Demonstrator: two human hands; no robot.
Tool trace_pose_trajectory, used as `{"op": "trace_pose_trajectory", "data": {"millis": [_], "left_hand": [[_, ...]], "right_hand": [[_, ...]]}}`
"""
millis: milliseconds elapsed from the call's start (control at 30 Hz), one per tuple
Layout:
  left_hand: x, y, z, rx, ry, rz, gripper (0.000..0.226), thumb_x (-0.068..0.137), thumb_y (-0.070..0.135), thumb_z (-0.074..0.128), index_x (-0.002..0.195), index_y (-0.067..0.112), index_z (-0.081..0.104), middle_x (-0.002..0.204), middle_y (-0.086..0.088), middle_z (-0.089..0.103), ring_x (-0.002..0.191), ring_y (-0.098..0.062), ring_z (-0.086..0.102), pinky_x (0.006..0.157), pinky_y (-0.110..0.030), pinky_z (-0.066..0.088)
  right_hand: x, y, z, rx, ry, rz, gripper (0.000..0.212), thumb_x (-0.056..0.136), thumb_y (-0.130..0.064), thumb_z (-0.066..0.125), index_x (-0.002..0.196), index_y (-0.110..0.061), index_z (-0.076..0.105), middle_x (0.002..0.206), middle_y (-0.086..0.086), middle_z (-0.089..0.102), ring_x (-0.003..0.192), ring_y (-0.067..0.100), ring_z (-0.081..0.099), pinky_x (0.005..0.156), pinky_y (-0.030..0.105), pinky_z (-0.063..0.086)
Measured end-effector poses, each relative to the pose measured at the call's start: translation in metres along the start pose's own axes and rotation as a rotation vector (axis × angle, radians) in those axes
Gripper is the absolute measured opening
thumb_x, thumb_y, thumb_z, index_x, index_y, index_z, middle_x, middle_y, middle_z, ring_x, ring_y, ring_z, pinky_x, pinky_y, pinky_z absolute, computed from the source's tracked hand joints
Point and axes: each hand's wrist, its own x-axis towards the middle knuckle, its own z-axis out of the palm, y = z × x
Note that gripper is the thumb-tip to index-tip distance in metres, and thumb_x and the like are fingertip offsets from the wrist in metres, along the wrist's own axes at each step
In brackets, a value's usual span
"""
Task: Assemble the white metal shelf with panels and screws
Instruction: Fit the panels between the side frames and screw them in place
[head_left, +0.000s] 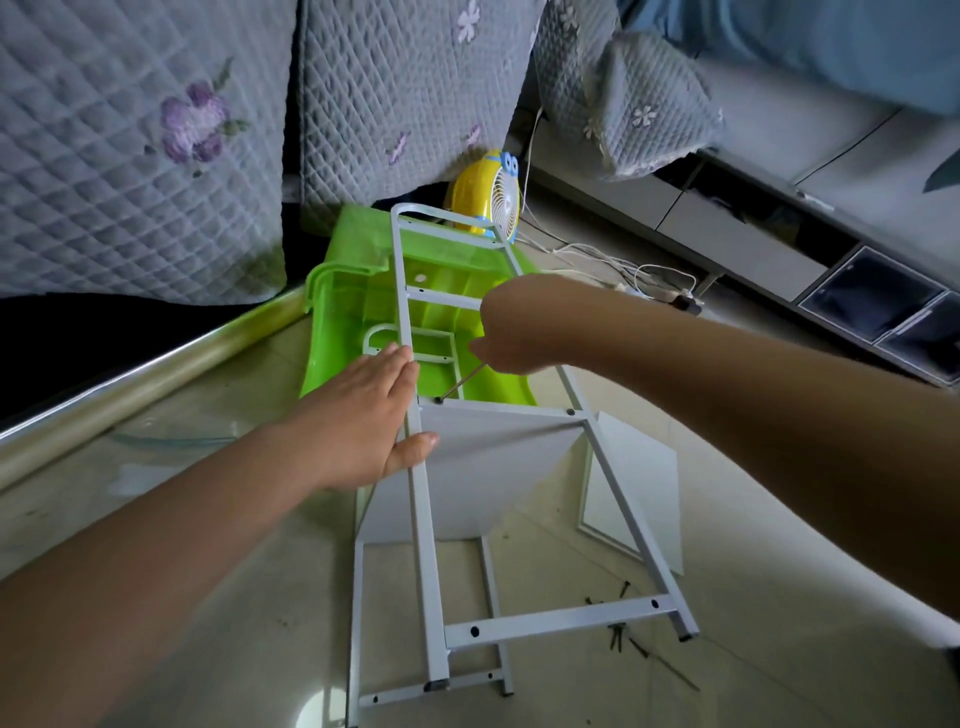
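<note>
Left hand (371, 415) spread flat against white frame (423, 519) beside fitted panel (483, 467), right hand (511, 332) pinching thin metal tool (460, 382) at corner screw, spare panel (631, 488) and loose screws (621, 623) on floor beside.

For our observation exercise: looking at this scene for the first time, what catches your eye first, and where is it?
Centre frame, a white metal frame stands on the floor, steadied by the left hand while the right hand drives a thin tool into a screw on its crossbar. Behind it lie a bright green plastic tub and a yellow fan.
</note>
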Motion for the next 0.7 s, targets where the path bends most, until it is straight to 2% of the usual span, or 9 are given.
{"op": "trace_pose_trajectory", "data": {"millis": [100, 200, 300, 333, 400, 467, 500, 567, 700], "left_hand": [[0.000, 0.000, -0.003, -0.008, 0.021, -0.005, 0.117, 0.045, 0.061, -0.023, 0.146, 0.003, -0.010, 0.154, -0.013, -0.018, 0.143, -0.020, -0.014, 0.114, -0.027, -0.006], [0.001, -0.001, -0.005, -0.004, 0.028, -0.011, 0.116, 0.048, 0.063, -0.020, 0.146, 0.003, -0.009, 0.155, -0.012, -0.017, 0.144, -0.020, -0.013, 0.115, -0.026, -0.005], [0.002, -0.001, -0.003, 0.012, 0.013, -0.024, 0.096, 0.077, 0.069, 0.000, 0.146, 0.003, -0.010, 0.154, -0.013, -0.017, 0.144, -0.020, -0.013, 0.115, -0.027, -0.004], [0.001, -0.001, -0.002, 0.009, 0.014, -0.024, 0.097, 0.077, 0.070, 0.000, 0.146, 0.002, -0.010, 0.154, -0.013, -0.017, 0.143, -0.020, -0.013, 0.115, -0.026, -0.004], [0.000, -0.001, -0.001, -0.023, 0.026, -0.011, 0.112, 0.056, 0.069, -0.014, 0.146, 0.002, -0.010, 0.154, -0.013, -0.017, 0.143, -0.019, -0.014, 0.114, -0.025, -0.004], [-0.001, 0.000, 0.000, -0.050, 0.033, -0.005, 0.117, 0.047, 0.065, -0.018, 0.146, 0.002, -0.009, 0.154, -0.013, -0.017, 0.143, -0.019, -0.014, 0.114, -0.024, -0.004], [-0.001, 0.001, 0.001, -0.056, 0.037, -0.003, 0.118, 0.047, 0.064, -0.019, 0.146, 0.002, -0.009, 0.154, -0.013, -0.017, 0.143, -0.020, -0.013, 0.114, -0.024, -0.004], [-0.002, 0.002, 0.003, -0.055, 0.038, 0.001, 0.118, 0.047, 0.064, -0.019, 0.146, 0.002, -0.010, 0.154, -0.013, -0.018, 0.143, -0.020, -0.014, 0.114, -0.025, -0.005], [-0.002, 0.004, 0.002, -0.033, 0.031, -0.007, 0.116, 0.049, 0.065, -0.020, 0.146, 0.002, -0.011, 0.154, -0.013, -0.019, 0.143, -0.020, -0.015, 0.115, -0.026, -0.005]], "right_hand": [[-0.013, 0.006, 0.002, -0.110, 0.171, -0.095, 0.030, 0.096, -0.024, 0.038, 0.115, -0.006, 0.052, 0.104, 0.011, 0.058, 0.091, 0.027, 0.053, 0.068, 0.029, 0.036], [-0.017, 0.010, 0.001, -0.235, 0.256, -0.251, 0.024, 0.095, -0.019, 0.041, 0.113, -0.009, 0.053, 0.107, 0.009, 0.059, 0.094, 0.028, 0.058, 0.064, 0.030, 0.036], [-0.014, 0.007, -0.002, -0.356, 0.282, -0.323, 0.024, 0.097, -0.021, 0.040, 0.109, -0.009, 0.058, 0.104, 0.010, 0.060, 0.091, 0.030, 0.058, 0.063, 0.030, 0.036], [-0.012, 0.004, -0.005, -0.365, 0.262, -0.320, 0.025, 0.097, -0.021, 0.040, 0.108, -0.008, 0.059, 0.101, 0.012, 0.060, 0.084, 0.031, 0.055, 0.064, 0.030, 0.035], [-0.005, 0.001, -0.011, -0.309, 0.211, -0.287, 0.027, 0.096, -0.021, 0.042, 0.106, -0.004, 0.060, 0.090, 0.014, 0.059, 0.074, 0.026, 0.045, 0.065, 0.029, 0.035], [0.005, 0.000, -0.015, -0.200, 0.114, -0.234, 0.027, 0.095, -0.018, 0.042, 0.099, -0.001, 0.063, 0.080, 0.010, 0.056, 0.067, 0.020, 0.047, 0.061, 0.024, 0.037], [0.010, -0.001, -0.017, -0.136, 0.046, -0.191, 0.027, 0.094, -0.015, 0.042, 0.087, -0.001, 0.064, 0.073, 0.009, 0.057, 0.054, 0.016, 0.051, 0.052, 0.019, 0.039], [0.018, -0.001, -0.020, 0.064, -0.103, -0.074, 0.033, 0.094, -0.010, 0.040, 0.065, -0.004, 0.056, 0.057, 0.006, 0.048, 0.022, 0.007, 0.037, 0.029, 0.010, 0.027], [0.023, 0.004, -0.016, 0.428, -0.243, 0.116, 0.033, 0.095, -0.002, 0.036, 0.064, 0.000, 0.048, 0.058, 0.004, 0.040, 0.030, 0.005, 0.029, 0.028, 0.005, 0.016]]}}
